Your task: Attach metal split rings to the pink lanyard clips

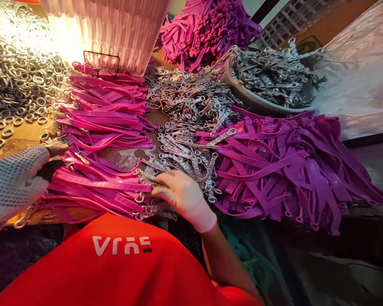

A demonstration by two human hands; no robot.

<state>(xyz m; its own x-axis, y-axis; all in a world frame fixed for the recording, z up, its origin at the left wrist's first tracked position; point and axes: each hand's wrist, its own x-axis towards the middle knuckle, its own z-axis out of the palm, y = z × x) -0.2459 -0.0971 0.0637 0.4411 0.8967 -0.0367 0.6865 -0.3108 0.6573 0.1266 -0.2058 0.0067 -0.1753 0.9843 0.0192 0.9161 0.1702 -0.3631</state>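
My left hand [21,182], in a dotted work glove, is at the left ends of a row of pink straps [98,185]. Its fingers bend around a dark patch whose nature I cannot make out. My right hand [181,195], in a white glove, is at the straps' right ends, thumb and fingers closed on the end of one pink strap. Metal hooks and rings hang at the strap ends. Right beside my right fingers lie twisted metal chain pieces [191,163] with ring ends.
Loose metal rings [25,93] heap at the left. A grey bowl [255,95] overflows with chain pieces at the back right. Purple straps [274,170] pile up at the right, with another purple heap [210,32] behind. A ribbed translucent sheet [115,34] stands at the back.
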